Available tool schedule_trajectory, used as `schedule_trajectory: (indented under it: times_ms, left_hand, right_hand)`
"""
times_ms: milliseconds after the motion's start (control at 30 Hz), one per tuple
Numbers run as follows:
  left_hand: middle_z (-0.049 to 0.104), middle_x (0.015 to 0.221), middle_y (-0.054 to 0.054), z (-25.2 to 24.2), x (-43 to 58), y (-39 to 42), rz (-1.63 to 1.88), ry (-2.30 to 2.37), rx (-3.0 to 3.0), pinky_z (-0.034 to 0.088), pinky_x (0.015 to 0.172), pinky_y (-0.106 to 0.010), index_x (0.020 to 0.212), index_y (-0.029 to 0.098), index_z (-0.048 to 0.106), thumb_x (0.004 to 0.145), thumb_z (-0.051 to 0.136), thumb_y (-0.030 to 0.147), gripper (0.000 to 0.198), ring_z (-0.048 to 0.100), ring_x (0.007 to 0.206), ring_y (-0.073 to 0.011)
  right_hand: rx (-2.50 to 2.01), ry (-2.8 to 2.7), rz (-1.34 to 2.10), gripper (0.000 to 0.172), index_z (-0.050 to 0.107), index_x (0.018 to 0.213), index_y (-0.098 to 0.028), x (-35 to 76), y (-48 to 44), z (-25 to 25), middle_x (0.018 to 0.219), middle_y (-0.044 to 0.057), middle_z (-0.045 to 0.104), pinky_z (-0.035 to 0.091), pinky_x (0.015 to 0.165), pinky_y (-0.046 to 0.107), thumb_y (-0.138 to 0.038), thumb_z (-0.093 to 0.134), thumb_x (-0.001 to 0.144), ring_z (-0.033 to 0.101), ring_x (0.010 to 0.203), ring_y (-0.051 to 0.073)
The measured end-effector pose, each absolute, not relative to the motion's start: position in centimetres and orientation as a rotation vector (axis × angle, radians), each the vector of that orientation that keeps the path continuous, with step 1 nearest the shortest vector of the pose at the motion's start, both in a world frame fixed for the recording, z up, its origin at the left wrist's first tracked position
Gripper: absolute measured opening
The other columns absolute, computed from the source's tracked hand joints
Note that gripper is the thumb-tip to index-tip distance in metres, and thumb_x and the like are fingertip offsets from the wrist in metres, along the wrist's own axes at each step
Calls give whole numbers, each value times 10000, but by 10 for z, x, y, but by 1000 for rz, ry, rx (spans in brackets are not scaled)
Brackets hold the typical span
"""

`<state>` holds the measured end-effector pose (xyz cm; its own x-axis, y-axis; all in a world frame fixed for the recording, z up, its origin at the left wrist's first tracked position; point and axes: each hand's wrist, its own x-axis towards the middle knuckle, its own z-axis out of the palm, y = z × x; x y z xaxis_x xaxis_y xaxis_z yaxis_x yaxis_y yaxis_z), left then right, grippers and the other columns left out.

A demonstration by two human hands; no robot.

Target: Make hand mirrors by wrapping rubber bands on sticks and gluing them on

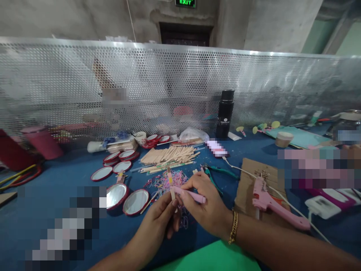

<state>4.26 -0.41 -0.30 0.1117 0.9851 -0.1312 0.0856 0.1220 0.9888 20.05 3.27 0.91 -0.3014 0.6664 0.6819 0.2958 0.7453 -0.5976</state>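
Pinching wooden stick (170,180) by its lower part in left hand (161,213), in front of tangled coloured bands (179,177). Gripping pink pen-shaped tool (195,194) in right hand (205,201), aimed at the stick; cannot tell whether touching it. Noted red-rimmed round mirrors (135,202) to the left, pink glue gun (261,192) partly on cardboard (246,178) to the right.

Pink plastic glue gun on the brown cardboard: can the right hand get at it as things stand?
Probably not without putting something down: the right hand holds a slim pink pen-shaped tool. Otherwise the way looks free; the glue gun lies nearby, its handle uncovered.
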Motion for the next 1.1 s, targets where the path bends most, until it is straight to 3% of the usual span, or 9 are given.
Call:
schedule_trajectory:
  times_ms: [1100]
  left_hand:
    - [492, 466, 65, -2, 40, -5, 981, 1271, 1249, 238, 360, -173, 768, 193, 536, 786, 593, 614, 425, 336, 372, -65]
  right_hand:
    - [-719, -1856, 413, 65, 569, 795, -210, 198, 37, 7, 732, -20, 623, 367, 867, 363, -173, 542, 841, 565, 733, 152]
